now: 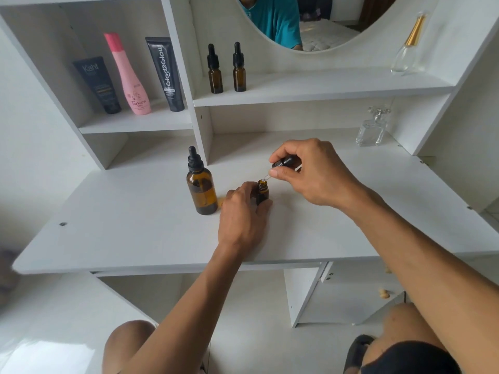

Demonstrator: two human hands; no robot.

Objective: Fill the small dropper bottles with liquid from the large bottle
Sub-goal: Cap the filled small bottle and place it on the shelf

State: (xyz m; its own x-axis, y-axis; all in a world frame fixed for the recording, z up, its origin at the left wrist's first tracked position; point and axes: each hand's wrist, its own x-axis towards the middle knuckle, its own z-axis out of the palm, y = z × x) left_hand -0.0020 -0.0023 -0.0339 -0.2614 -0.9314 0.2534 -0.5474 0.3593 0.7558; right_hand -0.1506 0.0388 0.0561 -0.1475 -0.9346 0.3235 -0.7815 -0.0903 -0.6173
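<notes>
A large amber dropper bottle [202, 188] with a black dropper cap stands on the white desk top [135, 225]. Just right of it, my left hand [240, 214] grips a small amber bottle [262, 193] whose neck is uncapped. My right hand [310, 171] pinches a black dropper cap [283, 161], and its glass pipette tip sits at the small bottle's mouth. Two more small amber dropper bottles [215, 70] [239, 68], both capped, stand on the middle shelf.
On the left shelf stand a dark tube [100, 85], a pink bottle [129, 76] and a black tube [165, 74]. A clear glass perfume bottle [371, 129] is at the desk's back right, another [407, 47] on the upper shelf. A round mirror [310, 20] hangs above.
</notes>
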